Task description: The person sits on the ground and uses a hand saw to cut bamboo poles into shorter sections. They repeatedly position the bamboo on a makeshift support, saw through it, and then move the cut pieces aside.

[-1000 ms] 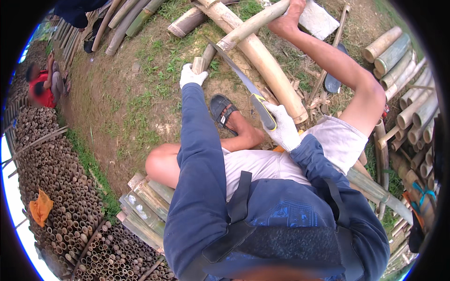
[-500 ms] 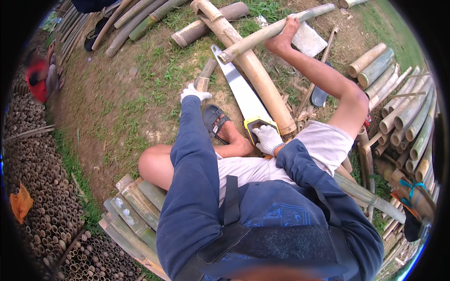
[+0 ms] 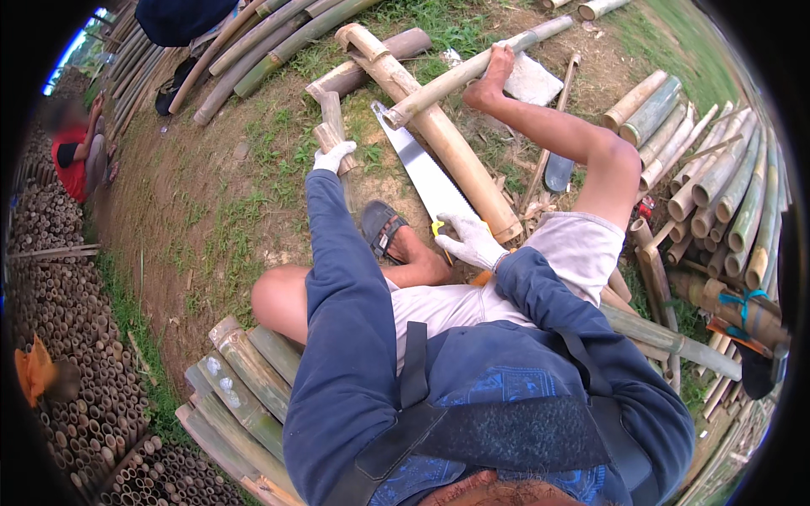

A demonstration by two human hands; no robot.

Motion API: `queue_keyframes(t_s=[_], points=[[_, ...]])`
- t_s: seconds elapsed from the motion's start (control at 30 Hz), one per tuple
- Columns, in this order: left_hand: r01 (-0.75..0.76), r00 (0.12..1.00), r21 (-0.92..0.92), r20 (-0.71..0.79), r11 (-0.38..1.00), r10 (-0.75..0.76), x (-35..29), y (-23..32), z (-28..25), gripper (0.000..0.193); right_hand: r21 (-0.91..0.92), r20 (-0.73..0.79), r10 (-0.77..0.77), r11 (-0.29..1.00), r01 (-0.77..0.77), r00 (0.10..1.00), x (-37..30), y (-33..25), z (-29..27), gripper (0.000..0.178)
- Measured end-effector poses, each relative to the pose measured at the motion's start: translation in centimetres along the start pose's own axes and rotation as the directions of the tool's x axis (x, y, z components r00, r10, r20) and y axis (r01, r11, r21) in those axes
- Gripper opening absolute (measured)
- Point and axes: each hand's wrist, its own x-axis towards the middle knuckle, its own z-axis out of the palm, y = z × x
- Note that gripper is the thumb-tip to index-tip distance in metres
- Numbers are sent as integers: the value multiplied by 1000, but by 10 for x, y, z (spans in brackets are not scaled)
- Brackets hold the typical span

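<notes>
Both my hands wear white knitted gloves. My left hand (image 3: 337,157) is closed around a short bamboo piece (image 3: 324,136), low over the ground left of the saw. A second short length of bamboo (image 3: 332,111) shows just beyond it. A handsaw (image 3: 426,169) with a wide silver blade lies beside a long bamboo pole (image 3: 447,148), its tip pointing away from me. My right hand (image 3: 474,242) rests over the saw's handle, fingers spread; a bit of the yellow handle (image 3: 436,228) shows between thumb and fingers. My bare right foot (image 3: 488,80) presses on a bamboo pole (image 3: 456,83) lying across the long one.
Bamboo poles (image 3: 726,190) are stacked at right, and bundled bamboo ends (image 3: 93,337) at far left. I sit on bamboo lengths (image 3: 245,371). A loose sandal (image 3: 558,171) lies by a thin stick (image 3: 553,126). A person in red (image 3: 74,156) sits at upper left.
My left hand and the short bamboo have shifted left, away from the saw. My right hand's fingers have loosened from around the saw handle and spread. The view has shifted slightly.
</notes>
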Motion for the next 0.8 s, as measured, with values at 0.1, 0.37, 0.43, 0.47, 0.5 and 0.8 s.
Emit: queue_keyframes(t_s=[0.1, 0.37, 0.43, 0.47, 0.5, 0.8], points=[[-147, 953, -57, 259, 988, 157, -37, 61, 12, 85, 246, -90, -26, 968, 48, 996, 22, -34, -24, 76], [-458, 678, 10, 650, 889, 342, -129, 116, 140, 91, 753, -266, 145, 649, 111, 953, 105, -115, -114, 98], [-456, 704, 143, 661, 878, 258, -141, 115, 165, 99, 873, -264, 137, 456, 175, 955, 106, -112, -121, 90], [-565, 655, 157, 682, 810, 325, -147, 119, 175, 107, 895, -256, 71, 395, 208, 964, 103, -108, -123, 90], [-639, 631, 241, 707, 731, 318, -155, 120, 174, 119, 918, -241, 64, 340, 206, 968, 99, -101, -124, 84], [-551, 256, -249, 859, 797, 445, -233, 201, 115, 89, 804, -344, 65, -495, 330, 937, 35, -107, -170, 35]])
